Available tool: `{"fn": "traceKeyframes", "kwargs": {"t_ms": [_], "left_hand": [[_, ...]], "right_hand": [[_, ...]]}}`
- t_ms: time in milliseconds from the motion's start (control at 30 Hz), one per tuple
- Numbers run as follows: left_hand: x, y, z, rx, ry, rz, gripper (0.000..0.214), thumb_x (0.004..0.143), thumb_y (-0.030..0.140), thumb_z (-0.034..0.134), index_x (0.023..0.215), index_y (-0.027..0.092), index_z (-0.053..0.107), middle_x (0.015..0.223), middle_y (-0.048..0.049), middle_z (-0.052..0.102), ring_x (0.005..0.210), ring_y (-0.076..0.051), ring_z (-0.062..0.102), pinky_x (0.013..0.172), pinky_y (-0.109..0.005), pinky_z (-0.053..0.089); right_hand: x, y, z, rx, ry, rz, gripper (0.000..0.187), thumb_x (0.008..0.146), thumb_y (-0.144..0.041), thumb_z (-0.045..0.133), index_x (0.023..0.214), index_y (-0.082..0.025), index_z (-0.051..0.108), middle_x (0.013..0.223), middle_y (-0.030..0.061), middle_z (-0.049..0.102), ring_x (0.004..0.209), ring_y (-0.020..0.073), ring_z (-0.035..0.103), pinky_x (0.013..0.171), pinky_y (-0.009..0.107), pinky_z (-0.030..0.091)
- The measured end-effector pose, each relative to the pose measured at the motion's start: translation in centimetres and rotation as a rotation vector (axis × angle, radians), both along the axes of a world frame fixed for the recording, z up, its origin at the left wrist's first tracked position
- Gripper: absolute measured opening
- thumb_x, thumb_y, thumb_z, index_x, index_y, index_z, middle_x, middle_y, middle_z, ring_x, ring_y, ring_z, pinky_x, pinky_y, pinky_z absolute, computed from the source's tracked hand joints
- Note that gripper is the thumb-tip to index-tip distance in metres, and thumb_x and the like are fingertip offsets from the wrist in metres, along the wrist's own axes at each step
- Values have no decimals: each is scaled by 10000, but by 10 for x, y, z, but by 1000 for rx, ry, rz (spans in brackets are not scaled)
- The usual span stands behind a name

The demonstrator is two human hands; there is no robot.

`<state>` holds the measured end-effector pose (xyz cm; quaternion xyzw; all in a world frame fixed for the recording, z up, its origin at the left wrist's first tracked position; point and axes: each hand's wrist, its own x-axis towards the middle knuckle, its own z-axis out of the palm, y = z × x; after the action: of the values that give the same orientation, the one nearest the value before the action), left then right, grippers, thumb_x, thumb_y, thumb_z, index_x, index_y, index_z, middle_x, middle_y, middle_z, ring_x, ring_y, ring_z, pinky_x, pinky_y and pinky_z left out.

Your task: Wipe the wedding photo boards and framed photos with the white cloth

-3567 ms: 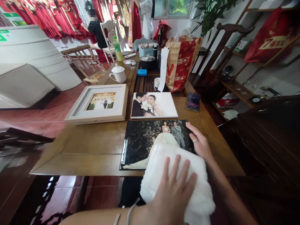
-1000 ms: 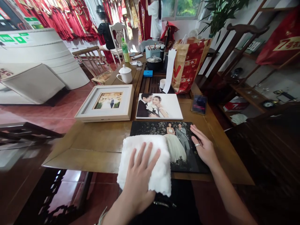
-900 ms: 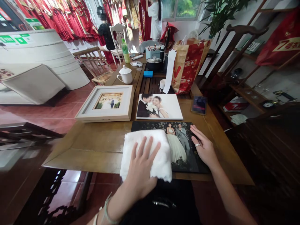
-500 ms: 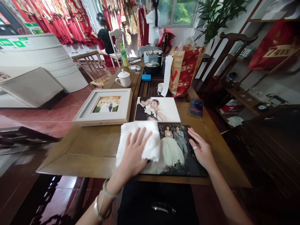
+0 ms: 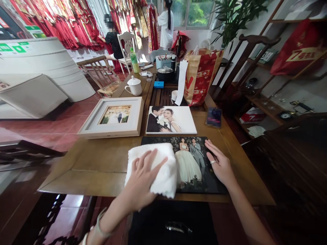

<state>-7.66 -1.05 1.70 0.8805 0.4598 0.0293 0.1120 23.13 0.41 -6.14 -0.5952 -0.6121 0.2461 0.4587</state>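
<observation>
1. The dark photo panel [image 5: 190,165] lies flat near the table's near edge, its long axis running left to right. The pictured couple's heads point to the far side; the gown spreads toward the near edge.
2. A white cloth [image 5: 165,178] lies over the panel's left part. The left hand [image 5: 141,185] is on top of it, fingers partly bent and the index stretched out; whether they pinch the cloth cannot be told.
3. The right hand [image 5: 220,165], a ring on one finger, rests unclenched along the panel's right edge.
4. The brown wooden table [image 5: 97,163] also bears a pale-framed picture [image 5: 112,115] at left and a white photo panel [image 5: 186,119] just beyond the dark one. Farther off are a lidded white mug [image 5: 134,85], a blue box [image 5: 158,84] and a red-and-brown paper bag [image 5: 201,78].
5. At the far side of the room, two people are near hanging red garments [image 5: 76,27]; a window [image 5: 199,13] and a leafy plant [image 5: 237,22] are to the right.
6. The dark panel has a smooth, near-black ground with pale blossom specks, a white gown and a grey suit.
</observation>
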Motion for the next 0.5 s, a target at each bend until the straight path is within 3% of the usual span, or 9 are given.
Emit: {"fn": "traceKeyframes", "kwargs": {"t_ms": [133, 233, 367, 500], "left_hand": [[11, 54, -1, 102, 17, 19, 630, 802, 331, 497, 1417, 268, 378, 1537, -155, 189, 1356, -417, 177, 990, -591, 244], [20, 73, -1, 133, 48, 14, 559, 818, 350, 484, 1360, 221, 453, 1520, -181, 222, 1335, -422, 214, 967, -585, 269], [25, 56, -1, 136, 62, 4, 645, 772, 301, 503, 1402, 219, 396, 1534, -194, 181, 1365, -419, 182, 970, -587, 260], [29, 7, -2, 38, 77, -53, 956, 614, 237, 591, 1482, 297, 195, 1572, -160, 29, 1407, -419, 64, 1010, -610, 199]], "right_hand": [[0, 1, -2, -2, 23, 3, 406, 922, -349, 486, 1318, -275, 539, 1456, 46, 458, 1371, 234, 377, 1149, 479, 279], [1, 2, -3, -1, 28, 1, 405, 922, -350, 487, 1315, -270, 542, 1454, 46, 460, 1372, 230, 376, 1152, 471, 276], [1, 2, -2, -5, 24, 5, 406, 924, -352, 483, 1318, -274, 539, 1457, 42, 457, 1374, 228, 371, 1152, 473, 272], [0, 0, 0, -13, 9, -6, 400, 924, -344, 482, 1315, -280, 542, 1452, 41, 463, 1372, 223, 375, 1149, 472, 275]]}}
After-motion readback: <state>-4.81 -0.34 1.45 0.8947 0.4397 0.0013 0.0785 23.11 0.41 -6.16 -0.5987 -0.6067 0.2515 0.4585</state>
